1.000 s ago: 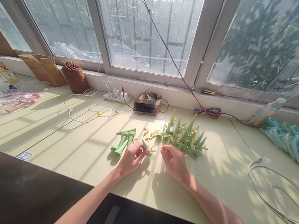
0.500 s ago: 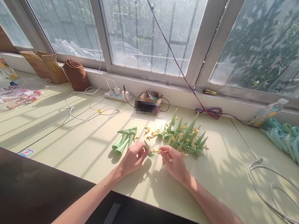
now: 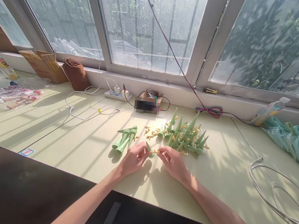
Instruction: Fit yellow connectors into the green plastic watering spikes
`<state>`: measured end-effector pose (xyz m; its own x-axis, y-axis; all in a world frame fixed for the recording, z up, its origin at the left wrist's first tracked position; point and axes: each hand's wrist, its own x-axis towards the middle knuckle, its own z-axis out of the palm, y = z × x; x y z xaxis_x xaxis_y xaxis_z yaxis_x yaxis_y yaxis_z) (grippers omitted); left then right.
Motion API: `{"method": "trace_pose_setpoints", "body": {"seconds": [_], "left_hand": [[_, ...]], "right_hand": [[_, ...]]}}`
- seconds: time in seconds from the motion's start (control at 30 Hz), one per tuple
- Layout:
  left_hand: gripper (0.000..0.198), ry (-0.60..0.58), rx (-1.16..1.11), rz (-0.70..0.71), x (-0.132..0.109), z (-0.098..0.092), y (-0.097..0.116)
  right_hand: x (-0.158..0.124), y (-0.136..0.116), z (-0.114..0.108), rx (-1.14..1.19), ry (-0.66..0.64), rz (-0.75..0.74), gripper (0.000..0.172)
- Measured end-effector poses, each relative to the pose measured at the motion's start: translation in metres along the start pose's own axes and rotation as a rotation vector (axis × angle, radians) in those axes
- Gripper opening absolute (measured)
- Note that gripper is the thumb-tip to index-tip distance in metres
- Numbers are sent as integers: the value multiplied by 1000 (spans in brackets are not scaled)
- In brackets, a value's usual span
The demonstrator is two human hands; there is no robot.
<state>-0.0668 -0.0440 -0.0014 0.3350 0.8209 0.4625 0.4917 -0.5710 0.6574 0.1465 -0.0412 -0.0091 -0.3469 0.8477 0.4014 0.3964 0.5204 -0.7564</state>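
Note:
My left hand (image 3: 136,158) is closed on a small green cone-shaped plastic piece (image 3: 148,146), its tip pointing up. Thumb and fingertips of my right hand (image 3: 172,161) pinch a small yellow plastic piece (image 3: 155,152), which meets the green piece between my hands. Whether the two are joined, I cannot tell. Just beyond my right hand stands a cluster of green cone pieces with yellow parts (image 3: 187,135). Several green cone pieces (image 3: 124,139) lie left of my left hand. Loose yellow pieces (image 3: 147,130) are scattered beyond my hands.
Behind the pieces sit a blurred black device (image 3: 147,106) and a power strip (image 3: 117,95). A grey cable (image 3: 272,199) coils at the right, below bagged teal items (image 3: 295,144). Plastic-wrapped things (image 3: 12,97) lie at the left. The table's front edge (image 3: 76,175) runs beneath my forearms.
My right hand has shifted very slightly left, bringing the yellow piece closer against the green cone piece. My left hand keeps its hold almost unmoved.

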Motion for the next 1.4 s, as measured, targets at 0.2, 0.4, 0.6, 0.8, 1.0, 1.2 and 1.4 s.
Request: {"method": "trace_pose_setpoints", "body": {"seconds": [0.2, 0.4, 0.6, 0.8, 1.0, 1.2, 1.4], "left_hand": [[17, -11, 21, 39, 0, -1, 1], [18, -23, 30, 15, 0, -1, 1], [18, -28, 22, 28, 0, -1, 1], [19, -45, 20, 54, -1, 0, 0], [12, -1, 34, 86, 0, 1, -1], [13, -28, 21, 97, 0, 0, 1], [13, -4, 28, 77, 0, 1, 0]], "right_hand": [[1, 2, -1, -83, -37, 14, 33], [2, -1, -1, -97, -51, 55, 27], [1, -3, -2, -94, -101, 30, 20], [1, -1, -2, -167, -126, 25, 43], [2, -6, -4, -78, -119, 75, 18], [1, -1, -3, -115, -152, 32, 32], [1, -3, -3, -87, -115, 68, 19]]}}
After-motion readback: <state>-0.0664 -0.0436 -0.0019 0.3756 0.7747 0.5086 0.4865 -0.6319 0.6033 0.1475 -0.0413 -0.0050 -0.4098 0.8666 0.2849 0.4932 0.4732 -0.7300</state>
